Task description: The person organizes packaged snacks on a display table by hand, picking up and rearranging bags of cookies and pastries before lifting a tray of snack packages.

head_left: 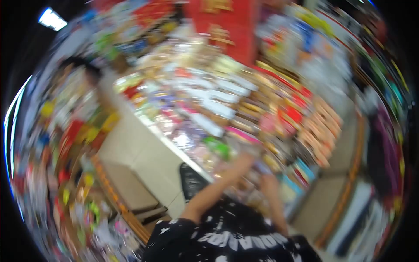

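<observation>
Both arms reach forward over a display table (163, 137) covered with packaged goods in rows. My left hand (247, 160) is at the table's near side, close to a clear package with a pink edge (242, 135). A green package (217, 147) lies to its left. Just right of it, and lower, is my right hand (268, 178), near a light blue package (293, 185). Motion blur smears the fingers of both hands, so whether either one holds something cannot be made out. Rows of white packs (222, 96) and orange packs (321, 126) lie farther off.
A tall red box or panel with gold characters (222, 35) stands behind the table. Clear plastic bags (325, 65) are heaped at the back right. A cardboard box (124, 185) sits at the left. Crowded shelves (83, 144) line the left side. A shoe (191, 180) shows on the tiled floor.
</observation>
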Available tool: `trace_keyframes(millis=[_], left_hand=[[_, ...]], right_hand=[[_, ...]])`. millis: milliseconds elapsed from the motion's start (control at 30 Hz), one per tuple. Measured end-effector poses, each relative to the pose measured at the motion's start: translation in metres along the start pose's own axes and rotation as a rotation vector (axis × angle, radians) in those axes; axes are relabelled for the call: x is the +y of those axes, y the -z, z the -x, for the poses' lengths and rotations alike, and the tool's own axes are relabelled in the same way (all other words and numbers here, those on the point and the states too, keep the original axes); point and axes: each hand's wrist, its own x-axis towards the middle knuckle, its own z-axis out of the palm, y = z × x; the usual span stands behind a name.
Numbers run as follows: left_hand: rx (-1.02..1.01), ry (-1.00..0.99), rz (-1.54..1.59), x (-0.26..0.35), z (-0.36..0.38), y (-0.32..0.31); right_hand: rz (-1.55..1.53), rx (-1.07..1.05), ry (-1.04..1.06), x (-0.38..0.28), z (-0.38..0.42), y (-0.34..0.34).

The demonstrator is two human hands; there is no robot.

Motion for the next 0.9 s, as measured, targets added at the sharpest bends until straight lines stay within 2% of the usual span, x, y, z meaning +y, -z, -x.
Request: trace_keyframes(millis=[33,67,100,167,200,233,267,300,333,367,400,500,600,667,733,800,833,867,900], left_hand=[[-0.193,0.050,-0.024,0.009,-0.013,0.023],[-0.136,-0.015,-0.073,-0.008,-0.015,0.006],[-0.240,0.110,0.071,-0.017,-0.013,-0.009],[-0.234,0.189,0.130,-0.034,-0.018,-0.017],[-0.245,0.164,0.139,-0.031,-0.022,-0.013],[-0.305,0.181,0.106,-0.028,-0.023,-0.007],[-0.361,0.205,0.069,-0.025,-0.024,-0.002],[-0.344,0.111,-0.130,-0.014,-0.021,-0.003],[-0.348,0.111,-0.133,-0.014,-0.017,-0.012],[-0.299,0.014,-0.226,-0.014,-0.013,-0.020],[-0.249,-0.086,-0.317,-0.014,-0.010,-0.027],[-0.247,-0.139,-0.340,-0.004,-0.009,-0.030],[-0.166,-0.252,-0.334,0.005,0.007,-0.027],[-0.164,-0.265,-0.286,0.000,0.021,-0.029],[-0.163,-0.277,-0.242,-0.001,0.032,-0.025],[-0.218,-0.240,-0.191,0.008,0.038,-0.012],[-0.234,-0.259,-0.200,0.011,0.039,-0.007],[-0.288,-0.198,-0.180,0.015,0.037,-0.004],[-0.340,-0.136,-0.158,0.021,0.033,-0.003]], right_hand=[[-0.150,0.105,0.056,0.006,0.008,0.009],[-0.184,0.204,0.037,0.003,0.016,0.022],[-0.216,0.298,0.054,0.003,0.030,0.035],[-0.273,0.322,-0.016,0.007,0.047,0.061],[-0.354,0.318,-0.014,0.007,0.052,0.073],[-0.457,0.249,-0.135,0.008,0.060,0.089],[-0.453,0.256,-0.139,0.018,0.063,0.088],[-0.500,0.365,-0.220,0.031,0.066,0.082],[-0.549,0.471,-0.302,0.032,0.066,0.084],[-0.531,0.526,-0.272,0.036,0.066,0.091],[-0.532,0.530,-0.279,0.037,0.066,0.093],[-0.463,0.493,-0.284,0.026,0.043,0.105],[-0.461,0.405,-0.251,0.024,0.017,0.071],[-0.242,0.541,-0.226,0.033,-0.001,0.034],[-0.186,0.541,-0.189,0.023,-0.006,0.013],[-0.130,0.543,-0.155,0.014,-0.011,-0.010],[-0.131,0.461,-0.152,0.012,-0.012,-0.023],[-0.130,0.381,-0.151,0.010,-0.013,-0.028],[-0.185,0.391,-0.135,0.015,-0.015,-0.028]])
